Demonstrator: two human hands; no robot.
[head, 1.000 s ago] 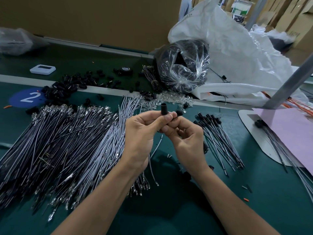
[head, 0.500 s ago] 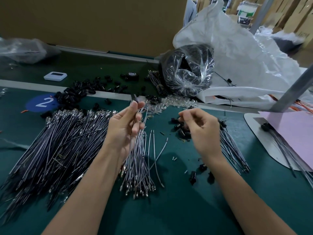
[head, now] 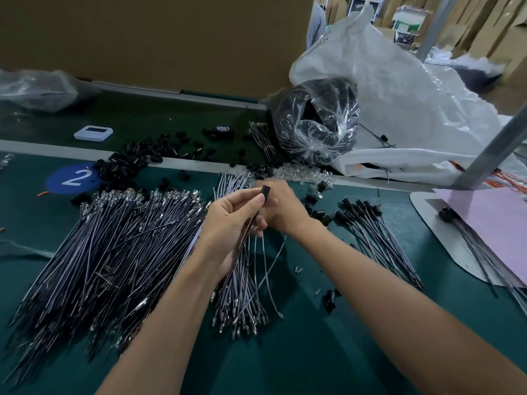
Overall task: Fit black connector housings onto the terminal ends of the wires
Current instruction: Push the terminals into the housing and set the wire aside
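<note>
Left hand (head: 236, 223): thumb and fingers pinch one wire (head: 246, 235) just under its tip.
Housing (head: 266, 193): black, at the wire tip, between both hands, above the bench (head: 313, 352).
Right hand (head: 288, 212): curled against housing; grip hidden (cannot tell).
Risk: pushed skew, terminal may bend or half-seat; housing may slip into loose wires (head: 114, 238).

White device (head: 93, 133), tape roll (head: 222, 129), pink sheet (head: 499, 223)
</note>
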